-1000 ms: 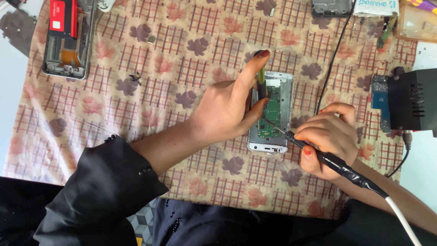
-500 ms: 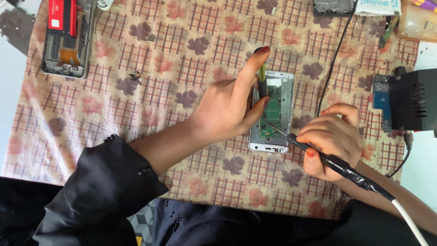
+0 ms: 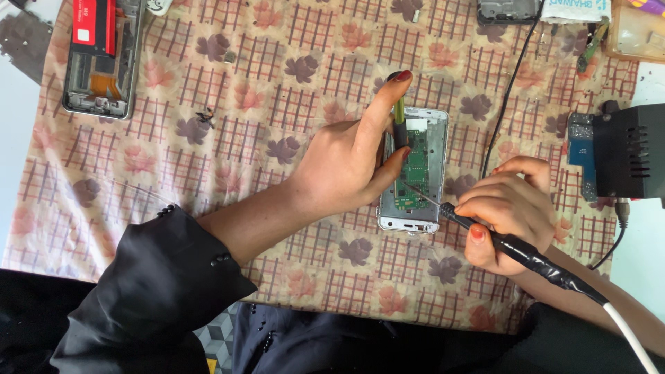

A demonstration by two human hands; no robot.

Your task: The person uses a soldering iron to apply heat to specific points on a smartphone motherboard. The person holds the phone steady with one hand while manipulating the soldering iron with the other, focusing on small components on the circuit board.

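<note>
Opened phone (image 3: pixel 414 170) with silver frame and bare green circuit board, lying face-up near the middle of the bench on a floral checked cloth (image 3: pixel 277 83). Left hand (image 3: pixel 350 156) pressed against the phone's left edge, forefinger stretched straight up along that side, thumb bent onto the board, a slim green-handled tool (image 3: pixel 400 118) pinched between the two; remaining fingers curled under, out of sight. Right hand (image 3: pixel 509 208) just right of the phone, fingers closed tight round a black soldering iron (image 3: pixel 512 248), held like a pen, thin metal tip angled up-left onto the lower part of the green board. Black grip of the iron running down-right into a white cable (image 3: pixel 634 336). Both hands clamped on their tools, apart from each other, phone between them. Dark sleeve (image 3: pixel 159 284) covering the left forearm. Second opened phone (image 3: pixel 104 59) with a red battery at the cloth's upper-left corner, well apart. Black station box (image 3: pixel 627 149) at the right edge of the bench, blue part on its left face, thin black wire (image 3: pixel 509 90) trailing down from the top edge toward the phone's right side.
</note>
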